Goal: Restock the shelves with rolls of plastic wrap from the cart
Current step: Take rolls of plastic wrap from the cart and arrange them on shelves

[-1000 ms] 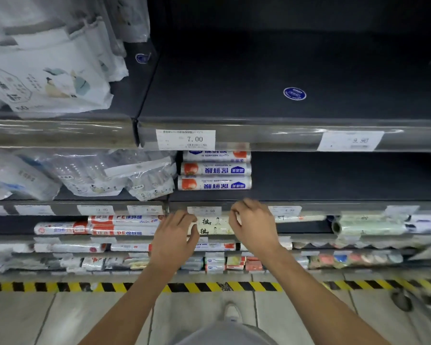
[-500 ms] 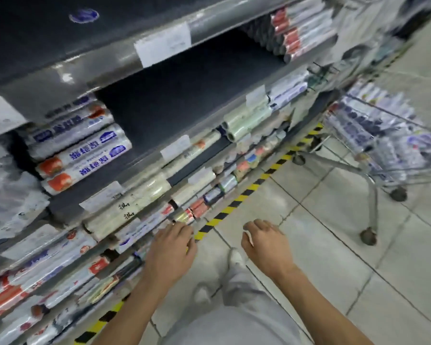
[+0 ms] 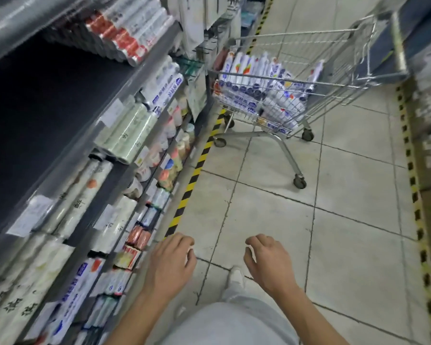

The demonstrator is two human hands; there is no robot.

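A wire shopping cart [image 3: 343, 41] stands up the aisle on the right, holding several white rolls of plastic wrap [image 3: 261, 83] with blue and red labels. The shelves [image 3: 125, 95] run along the left, with a wide dark bare stretch on the upper level. My left hand [image 3: 170, 260] hangs low in front of me beside the bottom shelves, fingers loosely curled and holding nothing. My right hand [image 3: 266, 260] hangs over the floor tiles, also loosely curled and holding nothing. Both hands are far from the cart.
Red-and-white rolls [image 3: 125, 33] are stacked at the far end of the upper shelf. Greenish wrap rolls [image 3: 129, 133] and small packs fill the lower shelves. Yellow-black tape [image 3: 192, 180] lines the shelf foot. Another shelf unit [image 3: 430, 120] borders the aisle on the right.
My hands left the shelf edge and dropped low, holding nothing. The view swung right from the shelf front to the aisle, bringing the cart into sight.
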